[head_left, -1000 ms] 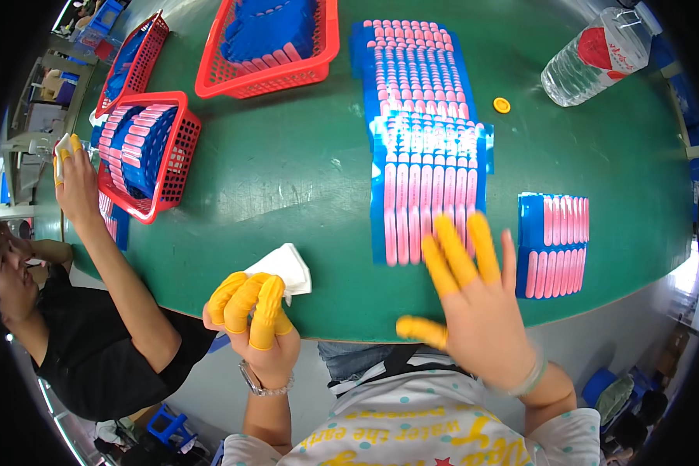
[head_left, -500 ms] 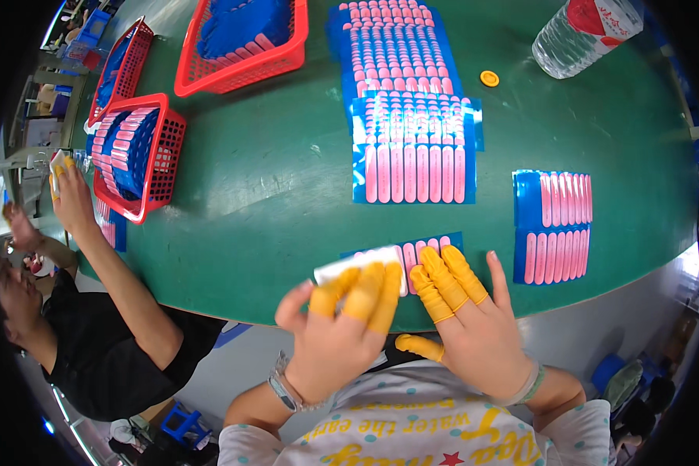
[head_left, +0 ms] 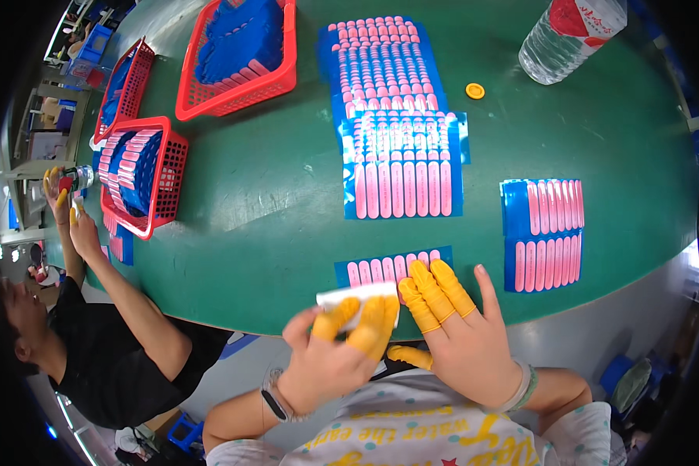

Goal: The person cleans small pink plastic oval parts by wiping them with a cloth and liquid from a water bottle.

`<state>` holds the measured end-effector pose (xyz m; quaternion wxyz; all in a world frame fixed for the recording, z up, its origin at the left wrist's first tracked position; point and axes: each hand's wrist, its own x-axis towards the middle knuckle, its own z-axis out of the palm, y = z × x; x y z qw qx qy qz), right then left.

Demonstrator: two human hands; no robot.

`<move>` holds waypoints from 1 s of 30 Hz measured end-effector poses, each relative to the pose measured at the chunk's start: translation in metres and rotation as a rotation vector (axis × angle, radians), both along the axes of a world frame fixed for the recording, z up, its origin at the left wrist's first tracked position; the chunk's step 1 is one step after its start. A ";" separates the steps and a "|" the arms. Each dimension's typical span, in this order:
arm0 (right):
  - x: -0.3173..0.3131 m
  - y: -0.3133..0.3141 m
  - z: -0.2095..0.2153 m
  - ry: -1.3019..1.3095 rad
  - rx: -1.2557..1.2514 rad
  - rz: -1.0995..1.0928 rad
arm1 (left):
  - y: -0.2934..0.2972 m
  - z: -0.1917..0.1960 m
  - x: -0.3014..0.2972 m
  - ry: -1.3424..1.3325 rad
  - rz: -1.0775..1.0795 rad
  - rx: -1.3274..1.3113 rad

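Lying just inside the near edge of the green bench: a blue strip sheet, pink strips upright in a row. Loads of bare room left of that sheet, right out to the red baskets! Beyond it, only a modest green band before the overlapping stack. To its right, another clear gap, then a pair of sheets. Far beyond it and rightward, a yellow ring and a clear bottle.

Over to the hands: clamped on a folded white cloth with the left hand, fingers bent over it at the sheet's near edge, thumb hidden. Laid palm-down with the right hand, grip unclosed; three yellow-covered fingers together at the sheet's right end, bare little finger spread outward, covered thumb jutting left.
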<state>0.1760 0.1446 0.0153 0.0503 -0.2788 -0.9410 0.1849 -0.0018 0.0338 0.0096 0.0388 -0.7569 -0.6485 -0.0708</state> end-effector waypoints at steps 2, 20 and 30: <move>0.000 0.000 0.001 -0.005 0.001 0.025 | -0.012 0.001 0.004 -0.052 0.002 -0.009; 0.002 -0.004 -0.006 -0.046 0.036 0.023 | -0.010 0.010 -0.002 -0.103 0.055 -0.089; -0.002 -0.005 -0.004 -0.044 0.032 0.002 | 0.013 0.006 -0.010 -0.010 0.100 -0.006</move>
